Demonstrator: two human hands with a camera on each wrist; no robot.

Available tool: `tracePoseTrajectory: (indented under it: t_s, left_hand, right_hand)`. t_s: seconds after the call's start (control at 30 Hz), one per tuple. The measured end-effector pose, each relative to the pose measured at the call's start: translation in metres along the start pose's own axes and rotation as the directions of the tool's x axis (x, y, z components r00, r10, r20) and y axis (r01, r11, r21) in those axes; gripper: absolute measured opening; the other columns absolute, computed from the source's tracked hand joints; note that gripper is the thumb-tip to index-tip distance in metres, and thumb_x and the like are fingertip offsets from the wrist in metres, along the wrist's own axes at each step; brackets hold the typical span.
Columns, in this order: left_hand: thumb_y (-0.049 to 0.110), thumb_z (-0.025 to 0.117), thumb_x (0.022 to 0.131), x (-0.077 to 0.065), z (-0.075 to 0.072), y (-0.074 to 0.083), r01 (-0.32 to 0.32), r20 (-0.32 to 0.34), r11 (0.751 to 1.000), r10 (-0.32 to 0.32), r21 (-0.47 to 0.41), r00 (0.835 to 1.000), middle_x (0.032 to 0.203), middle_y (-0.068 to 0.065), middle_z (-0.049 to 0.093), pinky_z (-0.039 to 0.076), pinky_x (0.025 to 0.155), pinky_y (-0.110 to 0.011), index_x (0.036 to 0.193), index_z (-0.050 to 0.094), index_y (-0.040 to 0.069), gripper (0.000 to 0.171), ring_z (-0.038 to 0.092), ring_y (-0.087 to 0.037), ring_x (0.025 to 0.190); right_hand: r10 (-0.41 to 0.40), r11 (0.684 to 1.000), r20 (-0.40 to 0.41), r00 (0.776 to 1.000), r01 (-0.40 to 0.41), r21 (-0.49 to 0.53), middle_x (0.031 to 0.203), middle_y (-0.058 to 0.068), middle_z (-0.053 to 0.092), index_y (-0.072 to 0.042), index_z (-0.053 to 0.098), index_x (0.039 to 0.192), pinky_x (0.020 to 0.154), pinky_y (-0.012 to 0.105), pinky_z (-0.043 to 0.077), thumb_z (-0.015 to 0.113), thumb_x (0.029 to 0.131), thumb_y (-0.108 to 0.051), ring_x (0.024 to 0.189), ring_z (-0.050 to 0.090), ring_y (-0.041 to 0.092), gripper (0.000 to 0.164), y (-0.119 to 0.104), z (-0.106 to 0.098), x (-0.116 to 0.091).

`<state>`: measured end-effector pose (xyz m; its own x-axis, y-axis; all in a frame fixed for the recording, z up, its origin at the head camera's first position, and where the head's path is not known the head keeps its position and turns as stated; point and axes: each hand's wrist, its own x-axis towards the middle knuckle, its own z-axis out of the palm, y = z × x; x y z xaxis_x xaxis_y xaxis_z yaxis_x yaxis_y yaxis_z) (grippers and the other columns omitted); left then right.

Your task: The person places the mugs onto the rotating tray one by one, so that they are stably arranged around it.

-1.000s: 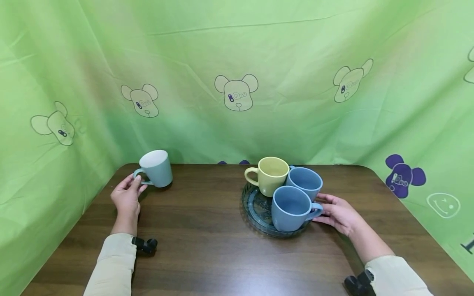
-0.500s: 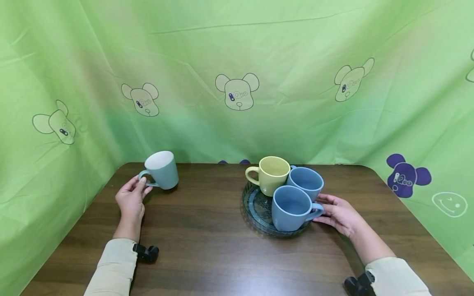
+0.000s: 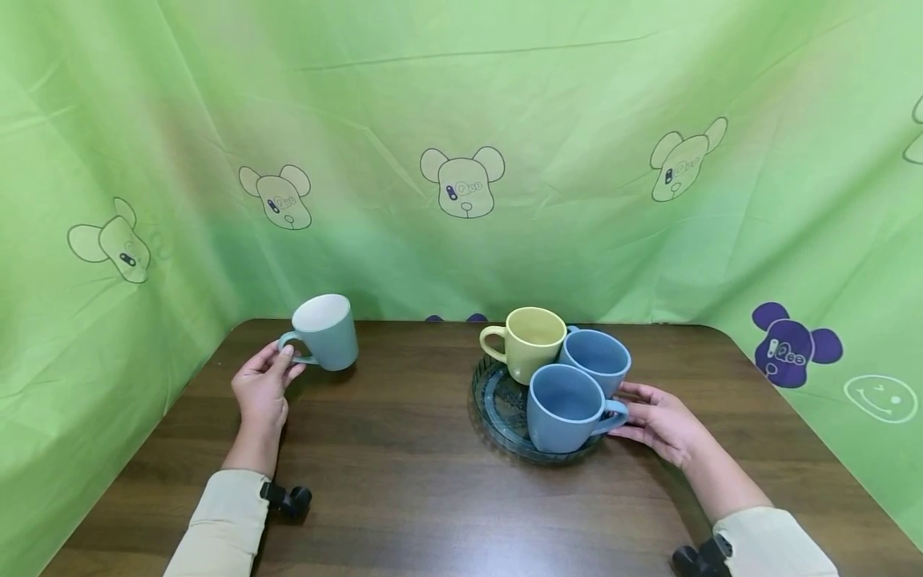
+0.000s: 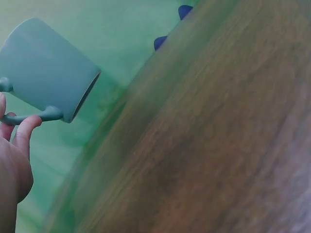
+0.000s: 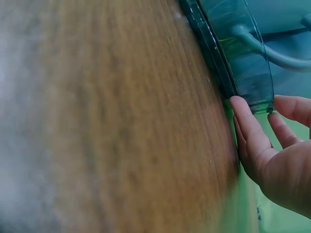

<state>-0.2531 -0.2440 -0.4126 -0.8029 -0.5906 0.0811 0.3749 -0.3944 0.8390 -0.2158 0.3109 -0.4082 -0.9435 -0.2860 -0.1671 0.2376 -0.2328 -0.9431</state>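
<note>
My left hand (image 3: pixel 261 386) pinches the handle of a teal mug (image 3: pixel 332 340) with a white inside. The mug tilts slightly close over the table's far left part; the left wrist view shows fingers (image 4: pixel 26 131) at its handle. On the right, a round clear glass tray (image 3: pixel 497 429) bears a yellow mug (image 3: pixel 530 353) and two blue mugs, one in front (image 3: pixel 558 417) and one behind (image 3: pixel 602 357). My right hand (image 3: pixel 663 425) lies at the tray's right side, fingers fairly straight and spread. In the right wrist view its fingertips (image 5: pixel 236 102) touch the tray's edge.
The brown wooden table (image 3: pixel 404 497) spans the foreground, with bare wood between the teal mug and the tray. A green curtain (image 3: pixel 461 256) with printed mouse-like heads hangs behind it and along both sides. Black wrist cameras sit on both sleeves.
My left hand has carried the teal mug a little to the right and slightly nearer. The right hand, the tray and its mugs stay in place.
</note>
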Motion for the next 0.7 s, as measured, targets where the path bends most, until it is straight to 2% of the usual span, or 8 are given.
tracePoseTrajectory:
  t_s: [0.2, 0.27, 0.37, 0.47, 0.57, 0.7]
  left_hand:
    - [-0.008, 0.072, 0.082, -0.004, 0.007, 0.001, 0.004, 0.024, 1.0, -0.004, -0.022, 1.0, 0.07, -0.007, 0.062, 0.06, 0.06, -0.028, 0.088, 0.077, 0.004, 0.014, 0.07, -0.016, 0.067]
    - [-0.009, 0.071, 0.083, -0.006, 0.009, 0.002, 0.014, 0.034, 0.999, -0.013, -0.031, 0.999, 0.07, -0.007, 0.062, 0.06, 0.06, -0.028, 0.088, 0.077, 0.004, 0.015, 0.071, -0.016, 0.067]
    - [-0.009, 0.071, 0.083, -0.008, 0.012, 0.002, 0.024, 0.048, 0.999, -0.022, -0.044, 0.999, 0.071, -0.007, 0.063, 0.06, 0.06, -0.028, 0.087, 0.077, 0.005, 0.016, 0.071, -0.016, 0.067]
    - [-0.009, 0.071, 0.082, -0.011, 0.016, 0.003, 0.03, 0.06, 0.998, -0.027, -0.048, 0.998, 0.072, -0.007, 0.063, 0.06, 0.06, -0.028, 0.086, 0.077, 0.005, 0.016, 0.07, -0.016, 0.067]
    - [-0.01, 0.071, 0.082, -0.015, 0.02, 0.003, 0.044, 0.076, 0.997, -0.04, -0.056, 0.996, 0.072, -0.007, 0.062, 0.06, 0.06, -0.028, 0.085, 0.077, 0.005, 0.017, 0.07, -0.016, 0.067]
    - [-0.009, 0.07, 0.083, -0.018, 0.024, 0.004, 0.059, 0.102, 0.997, -0.055, -0.042, 0.993, 0.074, -0.007, 0.063, 0.06, 0.062, -0.028, 0.086, 0.077, 0.006, 0.017, 0.07, -0.016, 0.068]
  right_hand:
    - [-0.022, 1.0, 0.015, 1.0, 0.022, 0.007, 0.104, 0.002, 0.064, -0.005, 0.047, 0.119, 0.081, 0.041, 0.059, 0.049, 0.093, 0.012, 0.091, 0.068, 0.021, 0.031, 0.002, -0.001, -0.002]
    - [-0.018, 1.0, 0.006, 1.0, 0.018, -0.006, 0.105, 0.002, 0.063, 0.002, 0.04, 0.127, 0.082, 0.041, 0.059, 0.05, 0.093, 0.011, 0.091, 0.068, 0.021, 0.037, 0.003, -0.001, -0.002]
    - [-0.01, 0.999, 0.003, 1.0, 0.01, -0.031, 0.106, 0.002, 0.062, 0.014, 0.02, 0.14, 0.084, 0.042, 0.058, 0.051, 0.094, 0.009, 0.093, 0.067, 0.021, 0.055, 0.003, 0.0, -0.002]
    - [-0.007, 0.999, 0.003, 1.0, 0.007, -0.043, 0.107, 0.002, 0.061, 0.019, 0.006, 0.143, 0.084, 0.042, 0.058, 0.052, 0.095, 0.008, 0.094, 0.067, 0.021, 0.067, 0.003, 0.0, -0.002]
    - [-0.008, 0.999, -0.001, 1.0, 0.008, -0.038, 0.107, 0.003, 0.061, 0.018, 0.009, 0.142, 0.084, 0.042, 0.058, 0.052, 0.095, 0.008, 0.094, 0.067, 0.022, 0.065, 0.004, 0.0, -0.002]
    - [-0.014, 1.0, -0.006, 1.0, 0.014, -0.017, 0.106, 0.006, 0.06, 0.01, 0.031, 0.135, 0.084, 0.042, 0.058, 0.054, 0.094, 0.01, 0.093, 0.067, 0.022, 0.047, 0.005, -0.001, -0.003]
